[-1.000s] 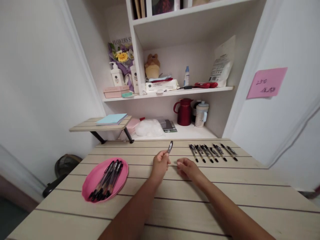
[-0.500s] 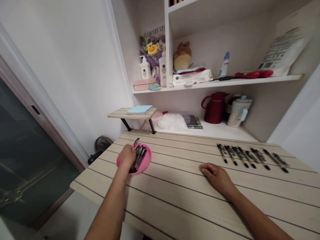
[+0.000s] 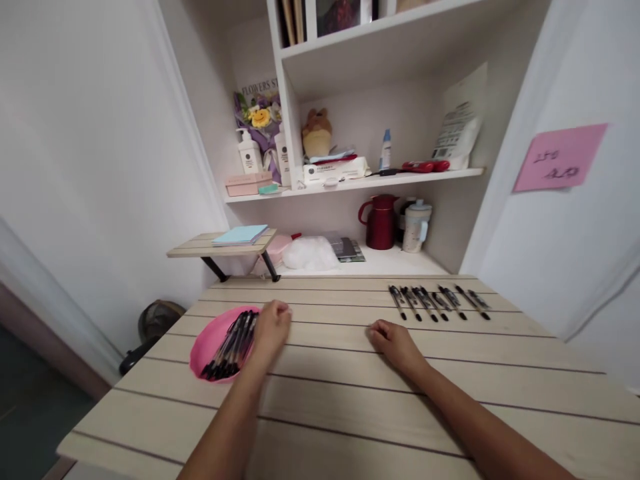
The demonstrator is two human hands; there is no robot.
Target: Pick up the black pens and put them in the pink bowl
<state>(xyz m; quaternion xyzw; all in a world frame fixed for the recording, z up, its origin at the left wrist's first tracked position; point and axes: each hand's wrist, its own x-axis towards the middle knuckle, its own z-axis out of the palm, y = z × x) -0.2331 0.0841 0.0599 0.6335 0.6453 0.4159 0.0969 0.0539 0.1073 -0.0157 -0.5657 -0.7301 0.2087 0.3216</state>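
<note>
My left hand rests on the table at the right rim of a pink plate, fingers curled in, with nothing showing in them. Several black pens lie bundled in the plate. My right hand sits on the wooden table near its middle, loosely closed, and I see nothing in it. Another row of several black pens lies side by side on the table's far right, well beyond my right hand.
Behind the table an alcove shelf holds a red jug, a white mug and a white bag. A small raised stand carries a blue notebook. A pink note sticks to the right wall.
My left hand carried a pen from the table's middle to the pink plate; the pen no longer shows in the hand. My right hand stayed on the table. The view swung left, then back.
</note>
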